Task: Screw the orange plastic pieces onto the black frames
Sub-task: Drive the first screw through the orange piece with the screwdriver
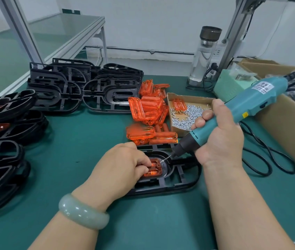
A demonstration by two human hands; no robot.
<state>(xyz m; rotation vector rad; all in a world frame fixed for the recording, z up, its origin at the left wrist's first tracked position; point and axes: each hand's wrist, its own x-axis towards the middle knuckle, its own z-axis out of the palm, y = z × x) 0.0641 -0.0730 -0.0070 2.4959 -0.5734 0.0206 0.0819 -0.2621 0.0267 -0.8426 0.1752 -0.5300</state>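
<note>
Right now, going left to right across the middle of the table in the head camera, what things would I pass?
Stacked black plastic frames, pile of see-through orange plastic pieces, small cardboard tray of silver screws, teal electric screwdriver, big brown cardboard box.

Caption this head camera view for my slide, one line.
The left hand holds an orange piece in a black frame while the right hand aims an electric screwdriver at it.

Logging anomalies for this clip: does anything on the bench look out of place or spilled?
One orange piece lies inside the cardboard screw box, on the loose screws, apart from the orange pile beside it. Nothing else looks spilled or damaged.
</note>
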